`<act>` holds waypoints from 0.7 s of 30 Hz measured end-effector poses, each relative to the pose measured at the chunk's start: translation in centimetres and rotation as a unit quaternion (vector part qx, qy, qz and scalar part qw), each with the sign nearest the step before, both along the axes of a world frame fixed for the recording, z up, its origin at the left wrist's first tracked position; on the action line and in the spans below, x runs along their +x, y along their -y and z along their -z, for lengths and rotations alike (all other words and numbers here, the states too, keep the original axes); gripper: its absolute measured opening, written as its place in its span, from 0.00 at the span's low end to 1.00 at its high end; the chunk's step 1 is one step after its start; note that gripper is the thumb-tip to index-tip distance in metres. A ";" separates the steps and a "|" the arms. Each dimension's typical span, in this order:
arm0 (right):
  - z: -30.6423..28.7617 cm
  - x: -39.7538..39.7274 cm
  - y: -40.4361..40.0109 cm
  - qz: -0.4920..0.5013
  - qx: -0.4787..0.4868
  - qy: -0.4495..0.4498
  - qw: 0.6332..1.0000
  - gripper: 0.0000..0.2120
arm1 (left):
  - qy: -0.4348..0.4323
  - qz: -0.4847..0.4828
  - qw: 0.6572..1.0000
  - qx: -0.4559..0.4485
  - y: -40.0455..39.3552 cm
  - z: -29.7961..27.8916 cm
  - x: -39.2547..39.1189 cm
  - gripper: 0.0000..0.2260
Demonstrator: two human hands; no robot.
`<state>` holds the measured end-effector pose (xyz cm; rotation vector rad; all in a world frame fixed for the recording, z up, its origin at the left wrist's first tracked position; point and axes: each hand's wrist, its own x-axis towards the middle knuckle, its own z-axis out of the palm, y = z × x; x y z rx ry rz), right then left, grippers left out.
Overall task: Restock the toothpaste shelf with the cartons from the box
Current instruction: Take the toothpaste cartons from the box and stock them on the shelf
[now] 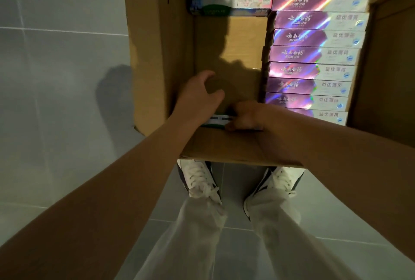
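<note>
Box (157, 55): open on floor, purple cartons (314, 54) stacked along right side.
Target carton (216, 120): near wall, green-white.
Right hand (246, 116): grip curled, pinching carton's right end.
Left hand (199, 93): loosely curled, empty.
Handling: likely light, stiff, glossy; hold long sides.

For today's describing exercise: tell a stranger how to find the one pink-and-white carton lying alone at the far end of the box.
Start at the open cardboard box on the tiled floor. A column of purple cartons fills its right side. At the far wall, left of that column's top, lies the pink-and-white carton: green-marked, not purple.
</note>
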<state>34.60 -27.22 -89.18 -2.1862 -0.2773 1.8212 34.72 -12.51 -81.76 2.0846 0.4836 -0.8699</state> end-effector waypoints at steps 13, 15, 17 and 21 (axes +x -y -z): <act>-1.6 -0.5 1.8 0.159 0.038 0.101 0.981 0.21 | 0.074 -0.031 0.997 0.011 0.3 -1.1 -0.1 0.21; -3.8 0.0 3.0 0.262 0.070 0.108 0.957 0.16 | 0.122 -0.029 0.992 0.032 0.8 -1.9 0.0 0.22; -6.0 0.6 4.4 0.342 0.111 0.113 0.926 0.12 | 0.142 -0.049 0.988 0.040 1.3 -2.3 0.4 0.24; -8.9 1.9 6.9 0.514 0.179 -0.022 0.838 0.06 | 0.072 -0.157 0.981 -0.085 3.4 -3.2 2.4 0.28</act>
